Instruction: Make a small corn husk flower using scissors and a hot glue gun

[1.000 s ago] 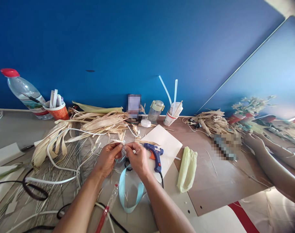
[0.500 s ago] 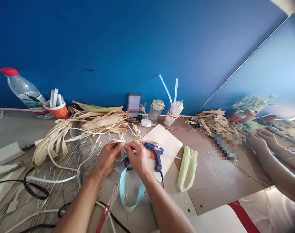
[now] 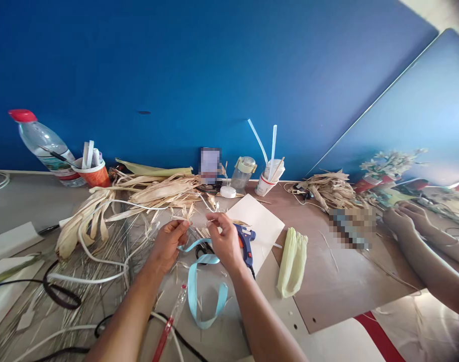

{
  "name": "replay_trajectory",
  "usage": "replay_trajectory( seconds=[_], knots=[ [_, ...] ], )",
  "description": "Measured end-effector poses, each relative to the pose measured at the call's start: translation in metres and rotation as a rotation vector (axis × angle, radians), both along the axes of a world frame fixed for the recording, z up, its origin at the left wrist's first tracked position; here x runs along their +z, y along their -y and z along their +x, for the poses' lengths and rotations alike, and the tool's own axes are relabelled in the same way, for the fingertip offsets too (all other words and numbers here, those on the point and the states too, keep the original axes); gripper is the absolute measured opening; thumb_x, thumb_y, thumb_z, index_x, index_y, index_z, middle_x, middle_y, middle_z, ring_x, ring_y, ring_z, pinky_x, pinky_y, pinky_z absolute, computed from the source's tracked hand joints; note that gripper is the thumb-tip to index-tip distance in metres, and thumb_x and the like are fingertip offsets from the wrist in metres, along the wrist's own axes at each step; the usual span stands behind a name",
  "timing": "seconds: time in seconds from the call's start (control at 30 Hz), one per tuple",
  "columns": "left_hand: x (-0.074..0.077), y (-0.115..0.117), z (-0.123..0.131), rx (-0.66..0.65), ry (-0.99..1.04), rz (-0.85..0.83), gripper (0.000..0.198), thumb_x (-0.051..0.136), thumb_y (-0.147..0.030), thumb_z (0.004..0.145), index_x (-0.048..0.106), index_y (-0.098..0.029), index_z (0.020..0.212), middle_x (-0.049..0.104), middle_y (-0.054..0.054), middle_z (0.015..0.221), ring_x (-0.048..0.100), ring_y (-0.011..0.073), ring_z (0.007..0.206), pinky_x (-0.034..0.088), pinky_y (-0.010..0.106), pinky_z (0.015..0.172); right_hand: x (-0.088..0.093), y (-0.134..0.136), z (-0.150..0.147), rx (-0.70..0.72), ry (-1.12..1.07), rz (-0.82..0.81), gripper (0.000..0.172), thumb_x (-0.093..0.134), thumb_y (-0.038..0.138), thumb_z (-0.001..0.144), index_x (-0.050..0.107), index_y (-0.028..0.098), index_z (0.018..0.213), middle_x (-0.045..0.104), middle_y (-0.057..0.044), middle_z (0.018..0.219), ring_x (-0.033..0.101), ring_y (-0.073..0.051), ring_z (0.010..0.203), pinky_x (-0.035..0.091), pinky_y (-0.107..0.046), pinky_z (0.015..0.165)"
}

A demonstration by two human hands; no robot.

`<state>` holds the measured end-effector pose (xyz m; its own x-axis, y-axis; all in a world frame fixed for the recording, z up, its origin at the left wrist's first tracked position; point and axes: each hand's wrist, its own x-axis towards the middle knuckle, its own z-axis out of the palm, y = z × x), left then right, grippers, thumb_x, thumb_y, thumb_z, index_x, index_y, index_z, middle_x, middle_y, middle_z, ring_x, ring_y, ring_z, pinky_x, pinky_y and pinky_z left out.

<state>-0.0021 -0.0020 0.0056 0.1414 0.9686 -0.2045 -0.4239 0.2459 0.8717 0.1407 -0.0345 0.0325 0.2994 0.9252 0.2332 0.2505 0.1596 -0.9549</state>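
My left hand [image 3: 168,245] is closed in a pinch on a small pale strip of dried corn husk [image 3: 184,216] whose tip shows above the fingers. A short distance to its right, my right hand [image 3: 225,241] is raised with thumb and forefinger drawn together; whatever lies between them is too small to make out. Just behind the right hand, a blue hot glue gun [image 3: 247,241] rests partly on a white sheet [image 3: 261,221]. Below the hands a light blue ribbon [image 3: 192,291] curls on the table, beside black-handled scissors [image 3: 203,250], partly hidden.
Dried husks [image 3: 165,193] and thin wires [image 3: 101,271] spread leftward among white and black cables. A pale green husk-like piece [image 3: 292,261] lies right. A bottle [image 3: 44,143], paper cups [image 3: 266,185] and a jar [image 3: 244,173] line the blue partition. Another person's arms [image 3: 421,241] are at far right.
My hands have come apart: the right hand moved right and up from the left, now covering part of the glue gun. More of the ribbon and scissors shows between them. The view shifted slightly.
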Motion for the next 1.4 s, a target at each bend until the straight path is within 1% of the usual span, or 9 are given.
replay_trajectory(
  seconds=[0.2,0.33,0.43,0.53,0.67,0.97,1.13,1.27,1.4],
  knots=[
    [-0.001,-0.001,-0.003,-0.050,0.044,0.027,0.032,0.082,-0.040,0.064,0.061,-0.016,0.062,0.037,-0.009,0.044,0.030,0.0055,0.044,0.026,0.020,0.046,0.034,0.008,0.027,0.010,-0.267,-0.036,0.016,0.047,0.020,0.068,0.063,0.018,0.072,0.064,0.000,0.065,0.057,-0.015,0.066,0.047,-0.029,0.070],
    [-0.002,-0.001,-0.003,-0.065,0.024,0.030,0.033,0.083,-0.041,0.061,0.064,-0.016,0.063,0.037,-0.009,0.043,0.028,0.0054,0.044,0.025,0.020,0.046,0.047,0.027,0.045,0.104,-0.179,-0.060,0.024,0.053,0.026,0.077,0.063,0.017,0.097,0.063,0.002,0.060,0.056,-0.014,0.059,0.047,-0.028,0.063],
    [-0.003,-0.002,-0.002,-0.047,0.033,0.035,0.034,0.085,-0.042,0.059,0.065,-0.015,0.063,0.037,-0.009,0.043,0.027,0.0050,0.044,0.024,0.020,0.045,0.034,0.050,0.058,0.109,-0.017,-0.116,0.034,0.059,0.041,0.082,0.063,0.017,0.106,0.065,-0.001,0.063,0.058,-0.016,0.061,0.048,-0.029,0.060],
    [-0.005,-0.002,-0.002,-0.055,0.028,0.044,0.033,0.084,-0.042,0.060,0.065,-0.015,0.063,0.038,-0.009,0.043,0.028,0.0049,0.044,0.023,0.020,0.045,0.009,0.073,0.072,-0.066,0.160,-0.174,0.035,0.060,0.043,0.082,0.067,0.017,0.104,0.069,-0.006,0.082,0.061,-0.018,0.071,0.049,-0.030,0.064],
    [-0.009,-0.003,-0.002,-0.080,0.000,0.081,0.032,0.081,-0.043,0.064,0.066,-0.015,0.066,0.038,-0.009,0.043,0.028,0.0054,0.044,0.023,0.021,0.046,-0.016,0.089,0.086,-0.263,0.352,-0.287,0.040,0.055,0.047,0.081,0.068,0.015,0.099,0.066,-0.006,0.078,0.057,-0.017,0.062,0.048,-0.032,0.062],
    [-0.010,-0.004,-0.002,-0.073,-0.032,0.107,0.034,0.080,-0.046,0.063,0.067,-0.016,0.067,0.038,-0.009,0.042,0.027,0.0060,0.043,0.022,0.022,0.046,-0.012,0.058,0.081,-0.218,0.719,-0.749,0.051,0.050,0.051,0.086,0.061,0.012,0.116,0.071,-0.016,0.101,0.065,-0.031,0.099,0.047,-0.037,0.080],
    [-0.009,-0.005,-0.002,-0.054,-0.031,0.083,0.036,0.081,-0.047,0.060,0.067,-0.015,0.066,0.037,-0.009,0.041,0.026,0.0058,0.042,0.020,0.022,0.046,-0.017,0.043,0.081,-0.195,0.811,-0.814,0.037,0.053,0.041,0.084,0.065,0.013,0.104,0.070,-0.019,0.105,0.064,-0.033,0.101,0.045,-0.036,0.076],
    [-0.010,-0.005,-0.001,-0.058,-0.041,0.082,0.036,0.080,-0.048,0.059,0.067,-0.015,0.067,0.035,-0.010,0.040,0.024,0.0055,0.042,0.019,0.023,0.046,-0.025,0.041,0.088,-0.270,0.602,-0.728,0.020,0.054,0.035,0.079,0.064,0.018,0.080,0.068,-0.008,0.075,0.064,-0.025,0.078,0.042,-0.031,0.063],
    [-0.006,-0.004,-0.001,-0.049,-0.072,0.082,0.037,0.080,-0.049,0.059,0.066,-0.015,0.066,0.036,-0.009,0.042,0.026,0.0059,0.043,0.020,0.022,0.046,-0.021,0.048,0.089,-0.343,-0.099,-0.453,0.024,0.067,0.040,0.069,0.058,0.019,0.074,0.057,0.001,0.063,0.058,-0.018,0.062,0.043,-0.028,0.056]
  ],
)
